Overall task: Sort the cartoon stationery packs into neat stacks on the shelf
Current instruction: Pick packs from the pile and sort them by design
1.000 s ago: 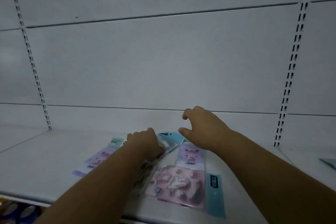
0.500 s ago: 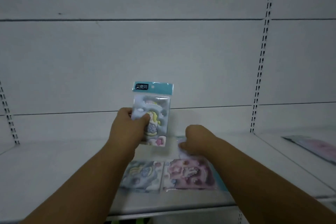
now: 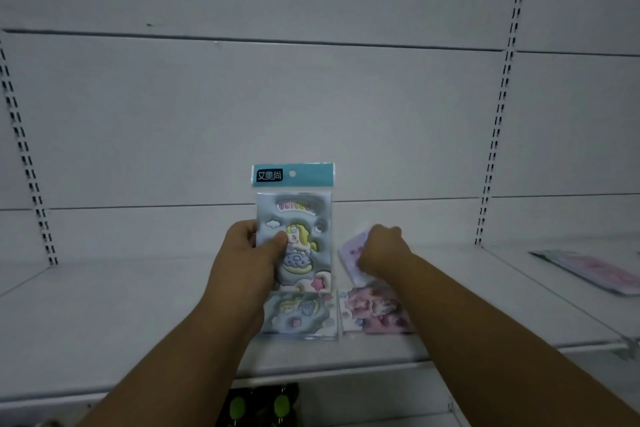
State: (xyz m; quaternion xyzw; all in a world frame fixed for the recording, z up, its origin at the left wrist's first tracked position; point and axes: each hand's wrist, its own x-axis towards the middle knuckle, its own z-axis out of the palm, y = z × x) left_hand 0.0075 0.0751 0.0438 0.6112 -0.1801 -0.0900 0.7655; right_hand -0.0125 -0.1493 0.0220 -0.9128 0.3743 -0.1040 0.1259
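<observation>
Sorting by design: left hand (image 3: 247,253) grip clamped on blue unicorn pack (image 3: 298,236), upright; right hand (image 3: 379,250) grip pinching pink pack (image 3: 349,258). Next, likely: lay each squarely on matching stack (image 3: 299,315), near shelf (image 3: 104,322) edge.

The held pack (image 3: 294,229) bore a teal header logo reading "艾美尚" and puffy lettering "UNICO", the rest unreadable.

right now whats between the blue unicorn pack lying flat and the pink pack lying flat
Nothing: in the head view the flat blue pack and flat pink pack lie side by side, only a narrow strip of bare shelf between.

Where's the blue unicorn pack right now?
Centre of the head view: the left hand holds the unicorn pack upright above a flat blue pack.
</observation>
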